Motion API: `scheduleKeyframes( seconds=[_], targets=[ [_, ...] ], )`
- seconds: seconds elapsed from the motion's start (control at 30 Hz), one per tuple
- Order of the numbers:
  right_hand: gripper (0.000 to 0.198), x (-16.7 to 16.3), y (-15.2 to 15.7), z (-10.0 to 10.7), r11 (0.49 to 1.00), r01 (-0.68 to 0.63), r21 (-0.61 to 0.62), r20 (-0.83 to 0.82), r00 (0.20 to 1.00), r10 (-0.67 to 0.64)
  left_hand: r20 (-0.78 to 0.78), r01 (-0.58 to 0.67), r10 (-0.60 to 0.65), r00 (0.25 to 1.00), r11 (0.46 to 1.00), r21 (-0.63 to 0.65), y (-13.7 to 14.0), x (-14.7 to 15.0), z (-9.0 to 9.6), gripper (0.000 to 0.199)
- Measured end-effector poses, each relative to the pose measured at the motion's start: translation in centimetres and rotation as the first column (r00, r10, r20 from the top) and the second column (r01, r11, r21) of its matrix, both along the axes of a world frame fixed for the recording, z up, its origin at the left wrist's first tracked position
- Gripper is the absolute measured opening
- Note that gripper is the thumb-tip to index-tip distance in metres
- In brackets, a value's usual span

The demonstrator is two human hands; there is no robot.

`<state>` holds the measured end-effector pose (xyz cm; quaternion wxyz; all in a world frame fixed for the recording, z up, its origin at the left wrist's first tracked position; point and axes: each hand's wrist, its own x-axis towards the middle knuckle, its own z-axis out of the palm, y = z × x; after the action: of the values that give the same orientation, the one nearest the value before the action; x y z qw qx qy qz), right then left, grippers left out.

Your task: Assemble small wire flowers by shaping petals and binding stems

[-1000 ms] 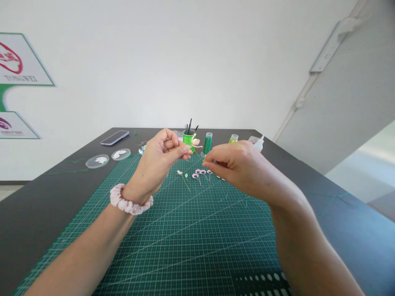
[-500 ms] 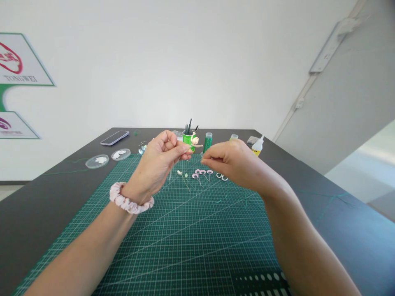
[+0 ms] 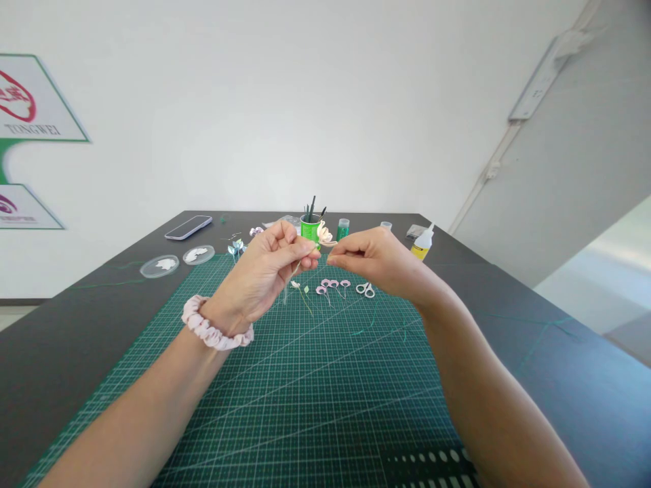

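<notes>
A small cream flower point(image 3: 324, 234) is held up over the far part of the green cutting mat point(image 3: 305, 386). My left hand point(image 3: 274, 261) pinches its stem just below the petals, and the thin stem trails down under the fingers. Close to the petals on the right, my right hand point(image 3: 373, 257) has thumb and forefinger pressed together at a petal tip; whether they grip it I cannot make out. Beneath the hands lie several pink flowers point(image 3: 333, 285) on wire stems, a white flower point(image 3: 296, 285) with a leaf, and white-handled scissors point(image 3: 365, 290).
At the back stand a green can point(image 3: 309, 228) of tools, a green spool point(image 3: 343, 228) and a glue bottle point(image 3: 423, 242). On the left are a phone point(image 3: 188, 228), two shallow dishes point(image 3: 160, 266) of white pieces, and blue flowers point(image 3: 237, 248). A stencil point(image 3: 427, 468) lies at the near edge.
The cream flower has turned and shows more spread petals, and its stem shows below my left hand. My right hand has shifted slightly left, uncovering more of the scissors.
</notes>
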<state>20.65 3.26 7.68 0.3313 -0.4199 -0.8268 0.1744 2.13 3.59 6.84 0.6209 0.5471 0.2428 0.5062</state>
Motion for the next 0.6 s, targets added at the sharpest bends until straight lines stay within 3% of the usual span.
scheduleKeyframes(
  seconds=[0.27, 0.43, 0.6],
  targets=[
    [0.04, 0.1, 0.9, -0.6, 0.992, -0.084, -0.097, -0.148, 0.987, 0.069, -0.044, 0.1, -0.101, 0.994, 0.995, -0.022, -0.1, -0.1, -0.1, 0.029],
    [0.022, 0.3, 1.3, -0.8, 0.984, -0.12, -0.13, -0.176, 0.98, 0.097, -0.151, 0.139, -0.132, 0.98, 0.99, 0.033, 0.0, -0.3, -0.3, 0.03],
    [0.016, 0.5, 1.4, -0.7, 0.974, -0.162, -0.156, -0.183, 0.974, 0.132, -0.257, 0.197, -0.172, 0.951, 0.977, 0.076, -0.1, -0.4, -0.3, 0.032]
  ],
)
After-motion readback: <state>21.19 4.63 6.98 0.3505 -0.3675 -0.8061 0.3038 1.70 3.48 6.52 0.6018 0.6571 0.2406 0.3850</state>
